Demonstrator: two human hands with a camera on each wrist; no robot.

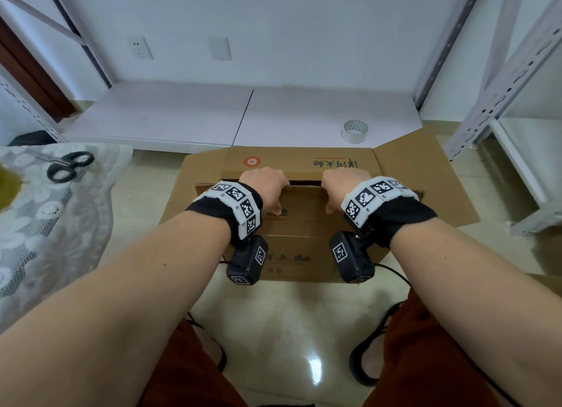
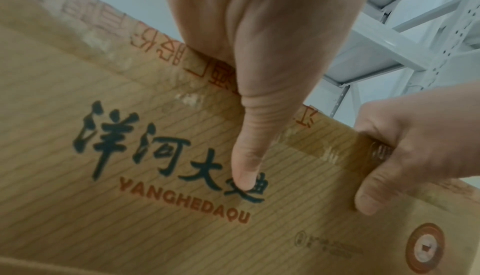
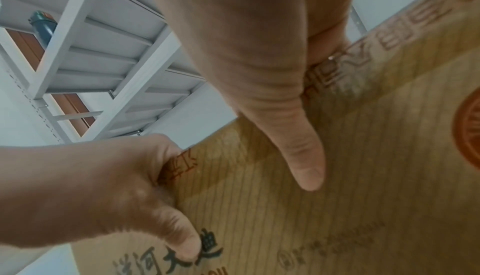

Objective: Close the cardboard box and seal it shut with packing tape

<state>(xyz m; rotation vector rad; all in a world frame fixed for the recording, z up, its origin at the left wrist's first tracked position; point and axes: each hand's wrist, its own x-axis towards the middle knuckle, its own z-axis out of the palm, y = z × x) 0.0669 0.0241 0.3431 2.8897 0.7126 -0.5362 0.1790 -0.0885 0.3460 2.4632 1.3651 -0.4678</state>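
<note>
A brown cardboard box (image 1: 304, 248) with black and red print stands on the floor before me. Its near flap (image 2: 130, 115) is raised, and both hands grip its top edge side by side. My left hand (image 1: 267, 187) has fingers hooked over the edge and its thumb (image 2: 246, 156) flat on the printed face. My right hand (image 1: 343, 187) holds the same way, thumb (image 3: 303, 156) on the flap. The far flap (image 1: 304, 162) and the side flaps lie open. A roll of packing tape (image 1: 354, 131) stands on the white board behind the box.
Black-handled scissors (image 1: 68, 165) lie on a lace cloth (image 1: 45, 218) at the left. White metal shelving (image 1: 517, 72) stands at the right and behind. A low white board (image 1: 182, 114) runs along the wall. My feet in sandals rest on the glossy tile floor (image 1: 289, 330).
</note>
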